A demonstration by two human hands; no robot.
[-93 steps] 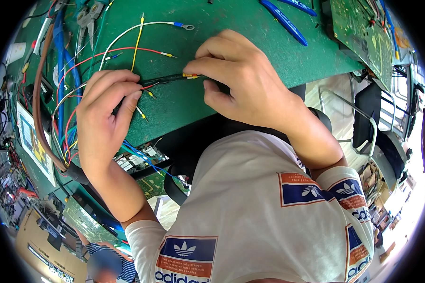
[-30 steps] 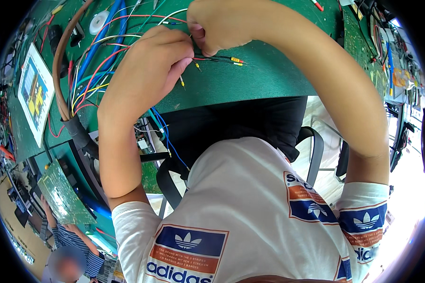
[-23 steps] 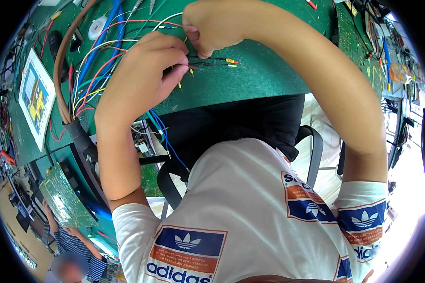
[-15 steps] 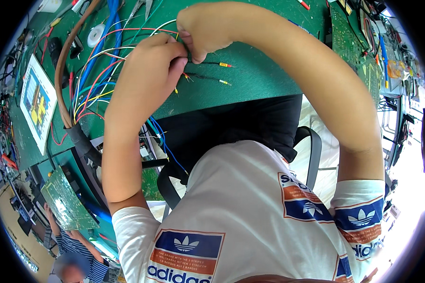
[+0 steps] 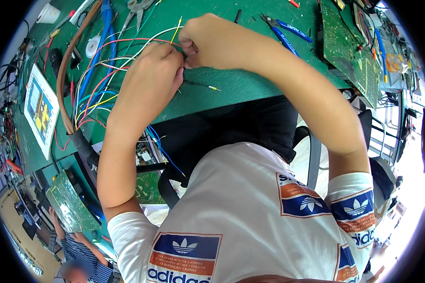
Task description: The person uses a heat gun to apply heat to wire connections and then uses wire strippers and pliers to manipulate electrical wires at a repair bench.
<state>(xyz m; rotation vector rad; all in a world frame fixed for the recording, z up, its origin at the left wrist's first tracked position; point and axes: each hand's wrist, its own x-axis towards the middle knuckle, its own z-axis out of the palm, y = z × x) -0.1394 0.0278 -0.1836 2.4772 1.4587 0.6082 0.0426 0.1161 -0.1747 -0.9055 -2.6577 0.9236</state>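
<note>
Green counter [image 5: 243, 85]. Blue-handled cutters [image 5: 295, 30], open, toward its right end; short black stick [image 5: 238, 16] lying left of them. Circuit board [image 5: 352, 56] along the right edge. Grey pliers [image 5: 137, 6], jaws spread, left of the counter's middle, far from the near edge. White roll [image 5: 93, 46] further left, white cup [image 5: 48, 13] beyond it. Printed sheet [image 5: 41, 112] at the left end. Second circuit board [image 5: 71, 200] past the near-left corner, co-worker in striped top [image 5: 87, 255] next to it.
</note>
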